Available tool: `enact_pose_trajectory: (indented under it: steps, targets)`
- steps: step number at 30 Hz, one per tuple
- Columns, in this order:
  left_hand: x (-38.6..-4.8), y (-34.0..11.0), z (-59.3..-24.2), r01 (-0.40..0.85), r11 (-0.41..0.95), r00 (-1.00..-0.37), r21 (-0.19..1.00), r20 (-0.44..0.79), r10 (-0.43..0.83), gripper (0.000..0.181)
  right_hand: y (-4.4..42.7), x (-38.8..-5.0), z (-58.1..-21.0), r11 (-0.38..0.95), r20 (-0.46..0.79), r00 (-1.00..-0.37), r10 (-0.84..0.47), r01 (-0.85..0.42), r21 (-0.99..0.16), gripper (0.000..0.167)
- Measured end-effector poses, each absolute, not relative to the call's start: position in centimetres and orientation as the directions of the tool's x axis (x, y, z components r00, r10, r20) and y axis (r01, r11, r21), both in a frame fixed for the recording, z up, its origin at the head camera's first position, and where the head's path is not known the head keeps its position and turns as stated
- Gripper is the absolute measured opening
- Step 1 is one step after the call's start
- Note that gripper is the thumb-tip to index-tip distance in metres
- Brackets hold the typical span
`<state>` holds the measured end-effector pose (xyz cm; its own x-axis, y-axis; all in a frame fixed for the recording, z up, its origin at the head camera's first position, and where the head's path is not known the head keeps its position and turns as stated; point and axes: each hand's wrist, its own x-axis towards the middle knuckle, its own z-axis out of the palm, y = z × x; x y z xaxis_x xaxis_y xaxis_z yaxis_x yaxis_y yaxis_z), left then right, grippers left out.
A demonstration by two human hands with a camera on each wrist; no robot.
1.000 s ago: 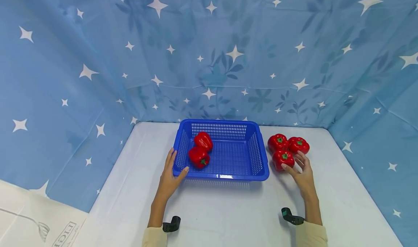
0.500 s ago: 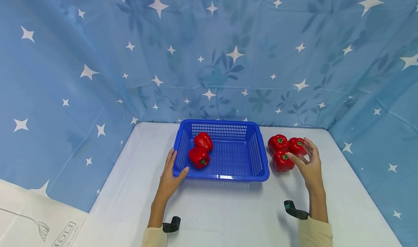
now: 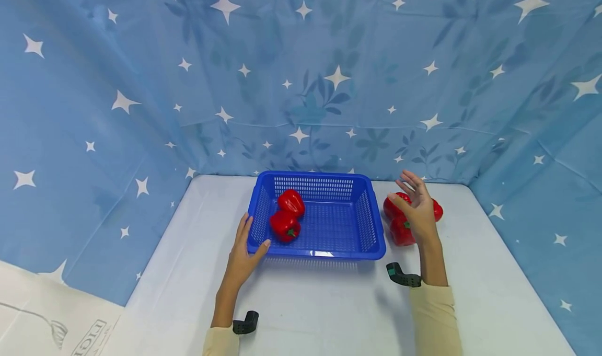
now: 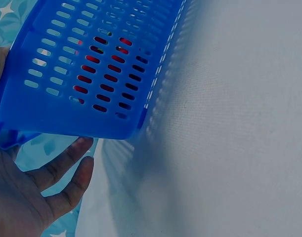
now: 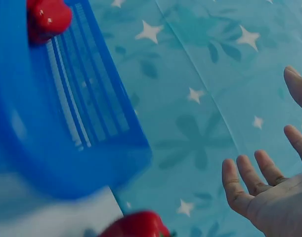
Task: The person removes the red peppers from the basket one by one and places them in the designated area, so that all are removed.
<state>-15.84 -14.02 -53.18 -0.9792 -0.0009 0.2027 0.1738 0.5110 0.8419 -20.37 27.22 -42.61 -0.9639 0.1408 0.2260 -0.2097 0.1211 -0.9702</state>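
Observation:
My left hand (image 3: pixel 243 259) lies at the near left corner of the blue basket (image 3: pixel 324 254), fingers along its left side and thumb at the front rim; the left wrist view shows this hand (image 4: pixel 22 197) against the basket wall. Two red peppers, one (image 3: pixel 285 226) nearer and one (image 3: pixel 291 203) behind it, lie in the basket's left part. My right hand (image 3: pixel 420 209) is raised over three red peppers right of the basket, fingers spread and holding nothing. It partly hides the near one (image 3: pixel 401 231), the back left one (image 3: pixel 391 207) and the right one (image 3: pixel 438 210).
A white table (image 3: pixel 324 309) carries the basket and peppers. Blue curtains (image 3: pixel 282 100) with white stars stand behind it and on both sides. A pale printed cloth (image 3: pixel 51 314) shows at the lower left.
My right hand first moved right, off the near loose pepper, then rose and swung back left above the group. The left hand and the basket have stayed in place.

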Motion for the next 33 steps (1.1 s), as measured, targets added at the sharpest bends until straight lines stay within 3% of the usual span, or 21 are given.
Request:
enact_pose_trajectory:
  steps: [8, 16, 23, 33]
  targets:
    - [-15.8, -14.0, -53.2, 0.162, 0.513, -0.981, 0.843, 0.194, -0.008, 0.084, 23.9, -23.4, -43.2, 0.144, 0.108, -0.993, -0.045, -0.114, -0.983, 0.069]
    - [-15.9, -14.0, -53.4, 0.156, 0.515, -0.982, 0.843, 0.190, -0.012, 0.084, 20.7, -26.0, -43.5, 0.209, -0.012, -0.973, -0.229, -0.037, -0.977, 0.070]
    - [-15.9, -14.0, -53.3, 0.155, 0.522, -0.982, 0.839, 0.187, -0.008, 0.085, 17.5, -28.3, -44.2, 0.259, -0.211, -0.934, -0.290, 0.136, -0.956, 0.067]
    - [-15.8, -13.9, -53.2, 0.145, 0.525, -0.984, 0.839, 0.176, -0.010, 0.086, 14.4, -30.4, -45.9, 0.211, -0.390, -0.858, -0.335, 0.335, -0.918, 0.065]
